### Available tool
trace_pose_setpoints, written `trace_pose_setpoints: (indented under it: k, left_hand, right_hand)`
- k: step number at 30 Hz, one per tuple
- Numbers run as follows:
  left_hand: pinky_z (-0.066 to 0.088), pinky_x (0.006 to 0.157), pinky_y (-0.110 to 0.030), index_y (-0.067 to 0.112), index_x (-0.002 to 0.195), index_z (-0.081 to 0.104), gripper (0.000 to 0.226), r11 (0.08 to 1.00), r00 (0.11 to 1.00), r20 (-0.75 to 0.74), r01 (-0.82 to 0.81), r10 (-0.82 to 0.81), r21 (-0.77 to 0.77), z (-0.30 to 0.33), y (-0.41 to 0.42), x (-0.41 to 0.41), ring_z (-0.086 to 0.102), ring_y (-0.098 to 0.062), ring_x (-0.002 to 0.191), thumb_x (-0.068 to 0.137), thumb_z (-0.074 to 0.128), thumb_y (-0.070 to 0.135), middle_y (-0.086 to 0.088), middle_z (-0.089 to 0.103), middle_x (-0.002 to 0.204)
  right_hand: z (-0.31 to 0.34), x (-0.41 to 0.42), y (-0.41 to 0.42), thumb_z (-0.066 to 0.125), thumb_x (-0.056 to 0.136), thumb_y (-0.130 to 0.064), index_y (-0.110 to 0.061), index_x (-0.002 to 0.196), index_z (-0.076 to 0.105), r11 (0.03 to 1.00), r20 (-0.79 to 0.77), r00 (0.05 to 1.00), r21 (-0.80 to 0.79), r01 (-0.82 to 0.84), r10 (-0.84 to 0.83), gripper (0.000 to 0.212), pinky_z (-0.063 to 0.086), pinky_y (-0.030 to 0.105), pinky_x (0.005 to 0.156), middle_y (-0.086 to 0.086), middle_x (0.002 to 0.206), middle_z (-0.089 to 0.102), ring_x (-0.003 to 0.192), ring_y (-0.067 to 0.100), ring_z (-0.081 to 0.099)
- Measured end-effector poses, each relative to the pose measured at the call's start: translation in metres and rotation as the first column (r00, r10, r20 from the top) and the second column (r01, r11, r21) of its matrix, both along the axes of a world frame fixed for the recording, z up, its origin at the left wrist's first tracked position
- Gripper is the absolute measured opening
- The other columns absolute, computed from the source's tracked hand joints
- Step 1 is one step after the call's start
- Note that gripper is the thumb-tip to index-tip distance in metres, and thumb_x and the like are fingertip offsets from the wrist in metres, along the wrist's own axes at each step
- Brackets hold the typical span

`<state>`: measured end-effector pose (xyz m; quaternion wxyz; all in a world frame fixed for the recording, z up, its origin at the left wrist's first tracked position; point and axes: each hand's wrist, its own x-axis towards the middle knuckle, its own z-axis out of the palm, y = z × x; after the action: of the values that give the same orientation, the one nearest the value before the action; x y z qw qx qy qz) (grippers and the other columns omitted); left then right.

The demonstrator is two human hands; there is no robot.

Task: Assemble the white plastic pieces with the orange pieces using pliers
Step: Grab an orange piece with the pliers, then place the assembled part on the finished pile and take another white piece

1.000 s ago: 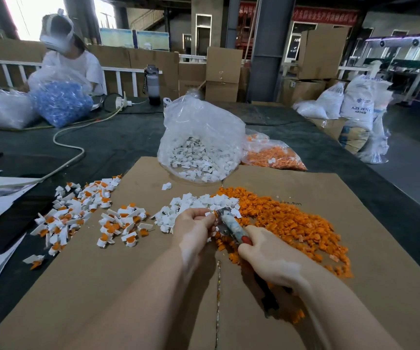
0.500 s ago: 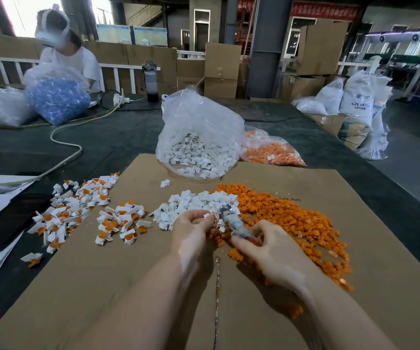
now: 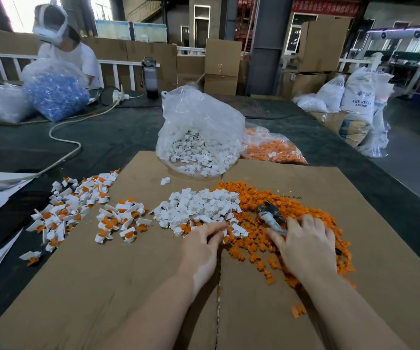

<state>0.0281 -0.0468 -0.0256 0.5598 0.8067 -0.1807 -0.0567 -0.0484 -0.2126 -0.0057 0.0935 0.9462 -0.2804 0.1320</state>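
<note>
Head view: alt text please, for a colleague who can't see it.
Left hand reaches into white pieces while right hand holds pliers over orange pieces, all on cardboard. Assembled parts lie left.

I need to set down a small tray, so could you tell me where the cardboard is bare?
The cardboard is bare nearest you, left of the left hand and below the assembled pieces. The middle is crowded with white pieces and orange pieces.

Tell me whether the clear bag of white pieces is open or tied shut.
Cannot tell: the bag of white pieces stands bunched at its top, but no knot or opening shows.
</note>
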Motion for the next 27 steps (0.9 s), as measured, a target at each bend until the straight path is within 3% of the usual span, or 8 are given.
trace_pose_setpoints:
  k: [3,5,8,12,15,18,22,27]
  left_hand:
    - [0.031,0.081,0.003,0.023,0.115,0.065,0.028,1.000,1.000,0.004,0.001,-0.001,0.006,-0.003,0.000,0.002,0.052,-0.001,0.112,0.095,0.050,0.011,0.009,0.063,0.117]
    - [0.037,0.084,-0.006,0.023,0.114,0.066,0.028,1.000,1.000,0.026,0.000,-0.001,0.030,-0.004,-0.001,0.002,0.056,-0.008,0.110,0.095,0.050,0.010,0.006,0.065,0.114]
    - [0.041,0.085,-0.016,0.021,0.113,0.067,0.028,0.999,1.000,0.029,0.010,-0.011,0.048,-0.002,-0.001,0.003,0.059,-0.017,0.106,0.094,0.050,0.009,-0.001,0.068,0.110]
    - [0.034,0.084,-0.003,0.024,0.110,0.067,0.028,0.998,0.999,0.029,0.045,-0.046,0.041,-0.001,0.003,0.000,0.054,-0.003,0.110,0.094,0.050,0.009,0.008,0.065,0.115]
    - [0.034,0.083,-0.002,0.030,0.107,0.066,0.030,0.999,0.999,0.000,0.053,-0.053,0.012,0.000,0.006,-0.004,0.053,0.001,0.105,0.090,0.054,0.007,0.011,0.062,0.111]
    - [0.035,0.070,0.002,0.025,0.107,0.066,0.033,0.997,0.996,0.045,0.071,-0.073,0.040,-0.001,0.008,-0.009,0.052,0.010,0.081,0.083,0.064,0.004,0.015,0.057,0.095]
    - [0.036,0.061,-0.004,0.021,0.103,0.067,0.030,0.995,0.994,0.062,0.086,-0.089,0.053,0.000,0.007,-0.010,0.048,0.003,0.060,0.078,0.071,0.005,0.008,0.057,0.075]
    - [0.037,0.060,-0.006,0.031,0.094,0.061,0.033,0.997,0.996,0.051,0.075,-0.077,0.037,-0.001,0.008,-0.009,0.047,0.002,0.058,0.078,0.071,0.004,0.010,0.053,0.067]
  right_hand:
    - [0.004,0.001,0.014,0.066,0.083,-0.040,-0.010,0.113,0.065,0.989,0.225,0.963,-0.041,-0.144,0.150,0.043,0.036,0.054,0.097,0.015,0.111,0.061,0.105,0.033,0.056]
    - [-0.002,0.001,0.031,0.082,0.069,-0.020,-0.009,0.095,0.071,0.951,0.431,0.850,-0.082,-0.297,0.303,0.030,0.046,0.049,0.082,0.011,0.093,0.065,0.086,0.030,0.063]
    - [-0.012,0.002,0.058,0.082,0.067,-0.011,-0.015,0.085,0.072,0.877,0.495,0.749,-0.061,-0.476,0.441,0.021,0.046,0.039,0.071,0.001,0.083,0.065,0.077,0.024,0.063]
    - [-0.022,0.003,0.067,0.084,0.066,-0.010,-0.018,0.079,0.072,0.850,0.527,0.729,0.024,-0.526,0.437,0.019,0.034,0.029,0.073,-0.005,0.074,0.066,0.069,0.020,0.061]
    - [-0.024,0.003,0.067,0.084,0.065,-0.009,-0.017,0.071,0.068,0.849,0.555,0.723,0.054,-0.525,0.411,0.018,0.037,0.031,0.069,-0.005,0.070,0.064,0.065,0.021,0.059]
    - [-0.024,0.003,0.068,0.083,0.065,-0.007,-0.015,0.070,0.066,0.850,0.561,0.727,0.076,-0.521,0.395,0.020,0.043,0.036,0.062,-0.005,0.068,0.062,0.064,0.021,0.059]
    - [-0.025,0.002,0.069,0.080,0.069,-0.007,-0.014,0.072,0.066,0.841,0.581,0.709,0.075,-0.536,0.400,0.016,0.045,0.036,0.062,-0.004,0.069,0.062,0.065,0.021,0.059]
    - [-0.025,0.000,0.066,0.077,0.072,-0.001,-0.012,0.082,0.071,0.850,0.647,0.697,0.139,-0.507,0.310,0.016,0.040,0.032,0.070,-0.003,0.076,0.066,0.073,0.020,0.062]
